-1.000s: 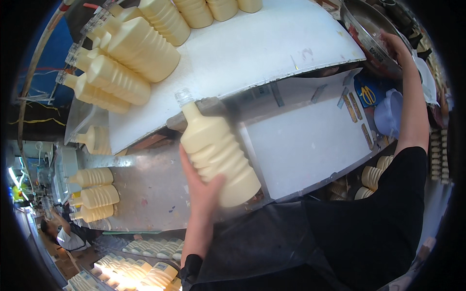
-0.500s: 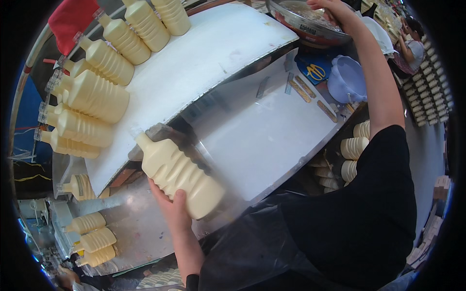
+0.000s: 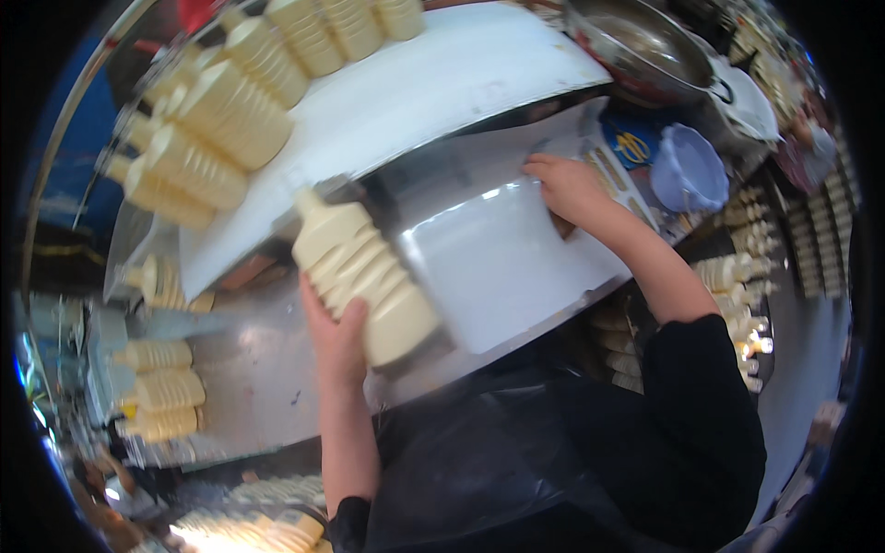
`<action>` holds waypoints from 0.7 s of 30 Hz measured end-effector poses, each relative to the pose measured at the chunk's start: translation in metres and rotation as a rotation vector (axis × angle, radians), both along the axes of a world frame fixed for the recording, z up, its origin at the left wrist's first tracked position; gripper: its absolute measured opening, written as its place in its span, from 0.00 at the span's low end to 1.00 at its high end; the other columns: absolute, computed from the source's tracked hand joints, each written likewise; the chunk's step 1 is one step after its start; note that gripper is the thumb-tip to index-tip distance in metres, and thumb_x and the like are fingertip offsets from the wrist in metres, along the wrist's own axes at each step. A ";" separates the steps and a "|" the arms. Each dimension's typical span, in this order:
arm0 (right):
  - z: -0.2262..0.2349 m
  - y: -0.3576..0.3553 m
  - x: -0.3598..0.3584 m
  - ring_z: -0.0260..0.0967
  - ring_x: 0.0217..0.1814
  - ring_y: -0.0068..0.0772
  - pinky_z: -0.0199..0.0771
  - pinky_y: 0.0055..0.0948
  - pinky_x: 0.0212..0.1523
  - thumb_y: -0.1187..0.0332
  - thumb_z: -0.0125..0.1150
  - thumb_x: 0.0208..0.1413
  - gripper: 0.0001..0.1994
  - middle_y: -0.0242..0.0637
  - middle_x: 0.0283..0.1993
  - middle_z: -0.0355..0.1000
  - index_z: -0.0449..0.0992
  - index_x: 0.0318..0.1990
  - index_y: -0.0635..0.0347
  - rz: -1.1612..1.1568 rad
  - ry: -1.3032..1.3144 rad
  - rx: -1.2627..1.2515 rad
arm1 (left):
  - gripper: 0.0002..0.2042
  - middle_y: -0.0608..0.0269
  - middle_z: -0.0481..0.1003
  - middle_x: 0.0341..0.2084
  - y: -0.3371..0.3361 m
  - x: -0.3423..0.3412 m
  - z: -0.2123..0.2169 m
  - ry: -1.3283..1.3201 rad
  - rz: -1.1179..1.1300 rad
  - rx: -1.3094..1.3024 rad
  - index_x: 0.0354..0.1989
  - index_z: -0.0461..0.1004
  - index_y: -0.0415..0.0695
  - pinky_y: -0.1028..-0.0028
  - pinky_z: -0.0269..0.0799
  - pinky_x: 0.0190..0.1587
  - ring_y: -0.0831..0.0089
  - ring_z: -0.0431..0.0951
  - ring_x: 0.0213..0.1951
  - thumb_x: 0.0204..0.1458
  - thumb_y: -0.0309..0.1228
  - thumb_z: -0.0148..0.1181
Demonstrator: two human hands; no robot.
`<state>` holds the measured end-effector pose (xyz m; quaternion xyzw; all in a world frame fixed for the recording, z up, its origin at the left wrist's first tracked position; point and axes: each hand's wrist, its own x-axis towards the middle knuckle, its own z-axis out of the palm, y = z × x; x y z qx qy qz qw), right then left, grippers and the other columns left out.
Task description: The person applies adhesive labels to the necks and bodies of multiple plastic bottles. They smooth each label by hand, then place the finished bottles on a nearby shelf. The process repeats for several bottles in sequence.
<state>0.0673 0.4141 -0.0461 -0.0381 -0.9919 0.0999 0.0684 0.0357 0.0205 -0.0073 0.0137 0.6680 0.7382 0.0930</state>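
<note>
My left hand (image 3: 341, 336) is wrapped round the lower side of a cream ribbed plastic bottle (image 3: 364, 267), thumb across its front. The bottle is tilted, its neck pointing up and left over the edge of a raised white board. My right hand (image 3: 573, 192) is over a smooth white sheet (image 3: 516, 267), its fingers drawn together at the tips. Whatever they pinch, if anything, is too small and blurred to make out. A brownish strip (image 3: 560, 225) shows just under that hand. Beside it lie gold strips (image 3: 613, 170), partly hidden by the hand and wrist.
Several cream bottles (image 3: 235, 115) stand along the far left of the white board (image 3: 406, 88). More bottles (image 3: 166, 389) are at lower left. A metal basin (image 3: 636, 41), yellow-handled scissors (image 3: 631, 147) and a lavender bucket (image 3: 689, 170) are at far right. Stacked bottles (image 3: 728, 272) fill the right side.
My right hand has left the metal basin and come down and left to the white sheet. My left hand still grips the bottle. The whole view has shifted.
</note>
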 end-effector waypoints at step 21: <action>-0.009 0.049 0.099 0.78 0.43 0.54 0.80 0.47 0.44 0.74 0.53 0.57 0.14 0.43 0.57 0.77 0.79 0.49 0.60 -0.406 0.050 0.082 | 0.43 0.51 0.61 0.67 0.004 0.003 0.003 0.015 -0.010 0.011 0.78 0.43 0.41 0.62 0.64 0.67 0.60 0.68 0.65 0.51 0.23 0.53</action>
